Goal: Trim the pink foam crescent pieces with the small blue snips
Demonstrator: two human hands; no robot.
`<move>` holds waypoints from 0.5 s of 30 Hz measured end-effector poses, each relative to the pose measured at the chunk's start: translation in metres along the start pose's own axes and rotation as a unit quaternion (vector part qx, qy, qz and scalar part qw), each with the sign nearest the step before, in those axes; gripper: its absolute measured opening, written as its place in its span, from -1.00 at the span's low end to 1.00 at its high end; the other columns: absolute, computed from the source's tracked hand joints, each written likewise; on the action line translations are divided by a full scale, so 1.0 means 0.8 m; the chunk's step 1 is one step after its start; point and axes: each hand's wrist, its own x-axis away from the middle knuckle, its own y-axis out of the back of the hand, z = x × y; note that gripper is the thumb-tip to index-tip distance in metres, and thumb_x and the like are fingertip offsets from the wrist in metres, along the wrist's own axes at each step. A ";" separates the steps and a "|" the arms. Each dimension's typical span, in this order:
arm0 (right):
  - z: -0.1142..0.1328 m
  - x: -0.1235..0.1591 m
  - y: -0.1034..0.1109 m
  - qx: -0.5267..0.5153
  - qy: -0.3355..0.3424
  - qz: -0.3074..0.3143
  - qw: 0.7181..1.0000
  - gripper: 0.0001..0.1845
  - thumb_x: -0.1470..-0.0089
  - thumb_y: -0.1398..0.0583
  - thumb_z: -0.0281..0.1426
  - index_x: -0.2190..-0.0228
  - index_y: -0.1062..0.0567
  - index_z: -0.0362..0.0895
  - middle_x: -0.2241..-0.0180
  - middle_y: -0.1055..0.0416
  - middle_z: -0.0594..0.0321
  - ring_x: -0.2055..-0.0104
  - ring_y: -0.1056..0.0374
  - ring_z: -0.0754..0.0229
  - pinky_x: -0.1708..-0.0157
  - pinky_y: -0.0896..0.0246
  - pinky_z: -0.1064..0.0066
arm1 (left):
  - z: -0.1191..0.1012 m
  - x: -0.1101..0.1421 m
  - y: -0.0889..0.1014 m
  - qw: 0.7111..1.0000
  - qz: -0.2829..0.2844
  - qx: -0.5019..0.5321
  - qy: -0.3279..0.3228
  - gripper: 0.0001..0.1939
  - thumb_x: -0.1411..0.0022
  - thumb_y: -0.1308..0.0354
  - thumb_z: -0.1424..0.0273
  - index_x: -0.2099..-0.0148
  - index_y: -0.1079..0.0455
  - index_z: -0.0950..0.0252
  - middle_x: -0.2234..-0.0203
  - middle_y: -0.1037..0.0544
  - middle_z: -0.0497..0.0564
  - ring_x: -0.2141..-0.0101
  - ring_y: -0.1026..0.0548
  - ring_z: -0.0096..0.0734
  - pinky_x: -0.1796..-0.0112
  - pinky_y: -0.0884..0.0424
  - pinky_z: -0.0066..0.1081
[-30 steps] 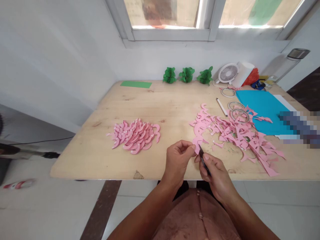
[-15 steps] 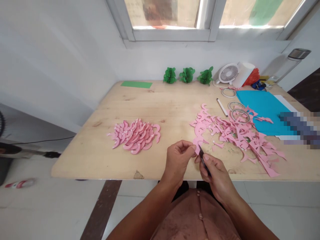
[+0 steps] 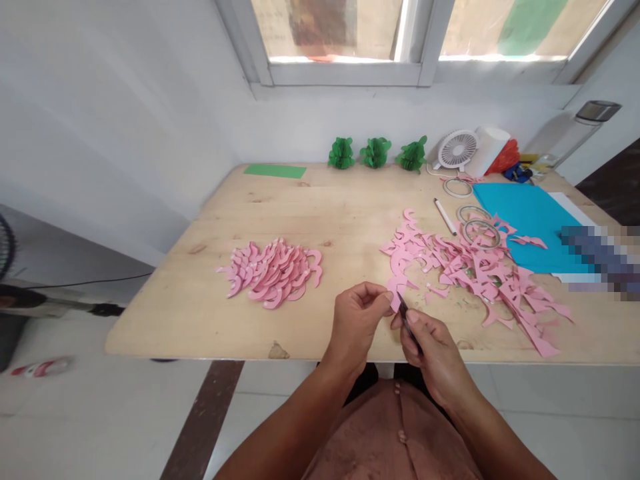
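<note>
Near the table's front edge, my left hand pinches a small piece of pink paper between thumb and fingers. My right hand is closed around dark scissors, whose tips point up and left against that paper. How far the blades are apart I cannot tell. Just beyond lie pink paper scraps, spread over the right half of the table. On the left, a heap of curved pink paper pieces lies stacked.
Along the wall stand three green paper figures and a white fan. A green paper strip lies back left. Right of the middle are a white marker, tape rolls and blue sheets. A plastic bottle lies on the floor.
The view has shifted very slightly. Both hands hold nearly the same place, the paper and scissors still in them; no clear change in the piles.
</note>
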 end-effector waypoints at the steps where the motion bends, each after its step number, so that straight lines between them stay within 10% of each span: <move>1: 0.000 0.000 0.000 -0.001 0.000 0.000 1.000 -0.58 -0.08 -0.13 -0.04 0.47 -0.42 -0.17 0.72 0.02 0.49 0.67 0.23 0.41 0.69 0.39 0.51 | 0.000 0.000 0.000 1.000 0.000 0.000 0.001 -0.90 0.08 -0.26 0.45 0.55 -0.43 0.35 0.67 -0.46 -0.07 0.57 -0.36 -0.53 0.41 -0.31 -0.47; 15: -0.001 0.003 -0.001 0.000 0.008 0.001 1.000 -0.60 -0.14 -0.11 -0.08 0.46 -0.41 -0.17 0.73 0.02 0.49 0.68 0.23 0.42 0.68 0.39 0.50 | 0.000 0.005 -0.001 1.000 -0.001 0.013 -0.002 -0.89 0.07 -0.26 0.44 0.54 -0.42 0.36 0.67 -0.44 -0.10 0.58 -0.35 -0.54 0.42 -0.31 -0.48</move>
